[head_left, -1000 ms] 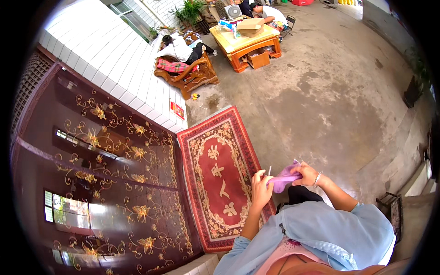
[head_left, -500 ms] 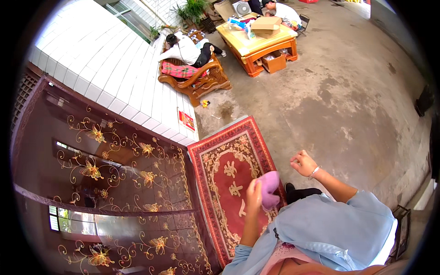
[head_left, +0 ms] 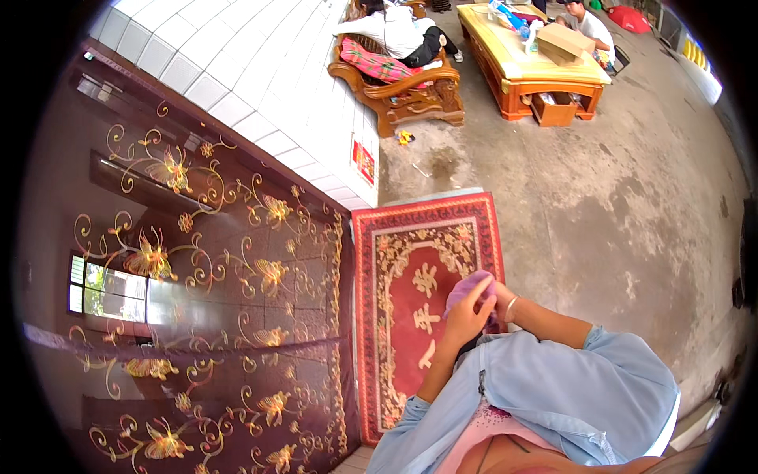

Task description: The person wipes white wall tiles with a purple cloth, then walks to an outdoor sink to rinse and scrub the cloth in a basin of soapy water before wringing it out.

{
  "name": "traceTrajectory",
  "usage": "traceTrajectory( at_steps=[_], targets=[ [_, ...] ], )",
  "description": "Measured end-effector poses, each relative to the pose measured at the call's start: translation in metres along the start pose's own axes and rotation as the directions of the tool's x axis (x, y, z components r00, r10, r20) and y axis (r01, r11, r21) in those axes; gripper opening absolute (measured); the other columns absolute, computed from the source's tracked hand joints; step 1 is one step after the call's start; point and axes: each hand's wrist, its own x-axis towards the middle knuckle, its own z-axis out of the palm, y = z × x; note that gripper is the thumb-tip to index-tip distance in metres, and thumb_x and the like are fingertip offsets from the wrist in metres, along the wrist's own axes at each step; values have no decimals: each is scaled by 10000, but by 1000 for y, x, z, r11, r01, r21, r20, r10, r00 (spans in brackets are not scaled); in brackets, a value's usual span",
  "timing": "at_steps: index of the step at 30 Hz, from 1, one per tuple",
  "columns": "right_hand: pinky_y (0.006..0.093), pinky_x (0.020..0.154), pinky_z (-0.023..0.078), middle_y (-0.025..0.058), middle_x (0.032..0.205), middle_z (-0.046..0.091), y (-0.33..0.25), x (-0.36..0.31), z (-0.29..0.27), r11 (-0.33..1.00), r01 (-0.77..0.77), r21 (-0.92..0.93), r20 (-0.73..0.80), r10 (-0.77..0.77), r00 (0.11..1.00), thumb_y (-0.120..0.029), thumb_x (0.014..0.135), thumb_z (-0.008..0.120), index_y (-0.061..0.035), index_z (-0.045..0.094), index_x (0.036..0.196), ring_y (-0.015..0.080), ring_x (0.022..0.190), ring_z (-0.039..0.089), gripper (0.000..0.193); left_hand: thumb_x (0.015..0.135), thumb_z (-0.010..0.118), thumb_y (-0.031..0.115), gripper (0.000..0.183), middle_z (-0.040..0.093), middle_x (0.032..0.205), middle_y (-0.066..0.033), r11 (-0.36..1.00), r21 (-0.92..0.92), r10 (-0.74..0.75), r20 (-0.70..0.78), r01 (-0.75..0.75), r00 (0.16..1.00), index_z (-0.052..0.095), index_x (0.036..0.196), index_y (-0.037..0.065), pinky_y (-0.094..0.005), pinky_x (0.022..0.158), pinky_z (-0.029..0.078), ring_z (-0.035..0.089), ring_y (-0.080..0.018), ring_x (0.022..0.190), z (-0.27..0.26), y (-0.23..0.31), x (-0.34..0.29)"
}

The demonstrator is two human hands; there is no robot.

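Observation:
My left hand point(head_left: 467, 317) is closed on a soft purple cloth point(head_left: 466, 291), its fingers pointing up across the bunched fabric. Pressed against it from the right, my right hand point(head_left: 504, 302) also grips the cloth, though most of its fingers are hidden behind the left. A pale bracelet point(head_left: 512, 303) circles the right wrist. Both hands are held in front of my body, above the edge of a red patterned floor mat point(head_left: 395, 316). What kind of cloth article it is cannot be made out.
A dark sheer curtain point(head_left: 213, 316) with gold butterflies hangs at left beside a white-tiled wall point(head_left: 237, 71). Farther off, a person sits on a carved wooden sofa point(head_left: 418, 95). Another person sits by a wooden table point(head_left: 505, 67) bearing a cardboard box point(head_left: 564, 39).
My right hand has come left to join the left hand at the purple cloth. The view has turned, so the sofa, table and mat appear farther right.

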Motion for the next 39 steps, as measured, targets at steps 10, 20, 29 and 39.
traceTrajectory(
  at_steps=[10,20,29,39],
  targets=[
    [469,995,400,127,1256,543,-135,85,61,880,290,376,43,-329,943,-451,938,335,-81,501,1253,284,1138,528,513,963,447,172,258,645,948,-94,999,-32,-6,95,9,995,589,1134,41,-270,687,484,616,-146,790,-138,-83,148],
    [442,1004,393,96,1201,581,-244,185,41,805,362,469,-111,-353,929,-451,932,390,-102,561,1175,269,1112,540,458,986,419,207,288,622,881,-57,883,-332,-264,237,333,935,571,1134,12,-240,715,474,588,-114,780,-182,-165,294],
    [407,974,429,84,1153,618,-395,305,74,901,252,352,-39,-255,966,-429,948,373,-85,585,1152,248,1052,589,452,978,439,179,265,616,877,-71,841,-382,-388,65,383,919,557,1136,2,-258,715,496,597,-129,782,-257,-214,429],
    [410,988,414,84,1166,612,-455,484,115,933,151,325,-171,-99,980,-446,940,384,-106,592,1136,251,1063,576,445,973,447,174,244,632,924,-59,668,-526,-581,74,527,810,557,1126,20,-230,683,475,589,-107,791,-337,-352,481]
  ],
)
